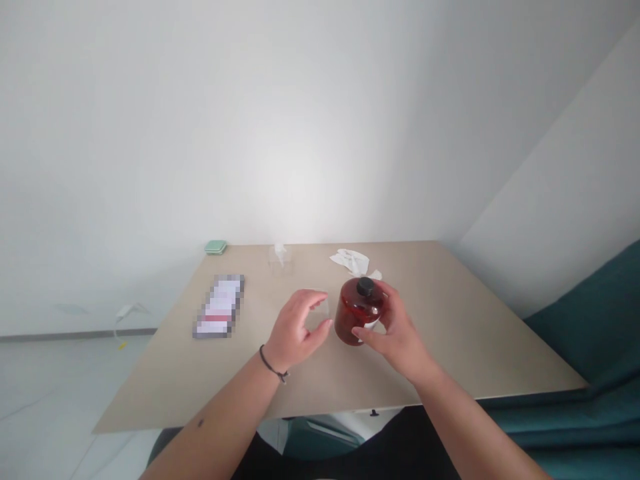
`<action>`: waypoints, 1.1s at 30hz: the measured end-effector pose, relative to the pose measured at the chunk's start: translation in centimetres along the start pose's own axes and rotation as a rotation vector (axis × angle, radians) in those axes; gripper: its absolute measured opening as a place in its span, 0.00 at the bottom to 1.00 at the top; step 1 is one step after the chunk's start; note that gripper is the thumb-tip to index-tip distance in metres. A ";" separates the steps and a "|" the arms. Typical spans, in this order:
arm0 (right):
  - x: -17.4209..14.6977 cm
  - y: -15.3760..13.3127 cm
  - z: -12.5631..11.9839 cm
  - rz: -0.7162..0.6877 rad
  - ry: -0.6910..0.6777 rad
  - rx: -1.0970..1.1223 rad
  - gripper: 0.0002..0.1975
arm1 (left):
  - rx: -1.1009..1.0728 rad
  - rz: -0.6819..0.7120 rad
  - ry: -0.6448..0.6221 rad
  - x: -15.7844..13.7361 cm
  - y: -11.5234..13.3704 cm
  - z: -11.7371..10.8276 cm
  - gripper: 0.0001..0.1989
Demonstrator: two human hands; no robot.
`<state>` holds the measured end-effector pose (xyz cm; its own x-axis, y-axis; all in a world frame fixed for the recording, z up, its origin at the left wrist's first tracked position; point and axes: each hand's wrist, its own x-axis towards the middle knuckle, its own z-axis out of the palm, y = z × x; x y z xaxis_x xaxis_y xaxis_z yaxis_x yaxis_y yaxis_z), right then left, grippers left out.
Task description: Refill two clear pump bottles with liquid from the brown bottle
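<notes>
My right hand [395, 327] is wrapped round a reddish-brown see-through bottle [350, 319], thumb at the front and fingers on its far right side. The bottle has a black cap [365, 287] and a white label partly covered by my thumb. To its left, my left hand [301, 330] is curved with thumb and fingers apart, a small gap from the bottle. Between those fingertips shows the faint edge of a clear object [323, 308]; its kind, and whether my hand touches it, I cannot tell. A dark cord circles my left wrist.
On the beige table [430, 360], a phone with a blurred screen [219, 307] lies at left. Along the back are a green case [215, 247], a clear container with tissue [280, 259] and crumpled white tissue [351, 260]. A teal curtain [595, 313] hangs at right.
</notes>
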<state>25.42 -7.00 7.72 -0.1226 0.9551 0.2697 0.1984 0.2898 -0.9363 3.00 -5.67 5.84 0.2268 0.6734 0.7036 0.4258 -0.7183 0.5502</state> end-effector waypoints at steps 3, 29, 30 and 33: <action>-0.5 0.2 1.1 -0.014 -0.059 -0.009 0.41 | 0.007 -0.016 -0.073 -0.8 0.8 0.8 0.26; -1.6 2.6 1.8 0.043 -0.067 0.147 0.41 | -0.149 -0.574 -0.174 1.2 -5.3 0.7 0.55; -1.6 2.6 1.9 0.045 -0.072 0.147 0.41 | -0.149 -0.559 -0.165 1.7 -5.6 0.6 0.55; -1.6 2.8 2.1 0.052 -0.074 0.141 0.41 | -0.136 -0.535 -0.148 2.8 -6.5 0.5 0.55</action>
<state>24.17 -7.88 4.23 -0.1885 0.9599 0.2077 0.0683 0.2238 -0.9722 1.32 0.95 4.01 0.1353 0.9598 0.2459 0.4011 -0.2800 0.8722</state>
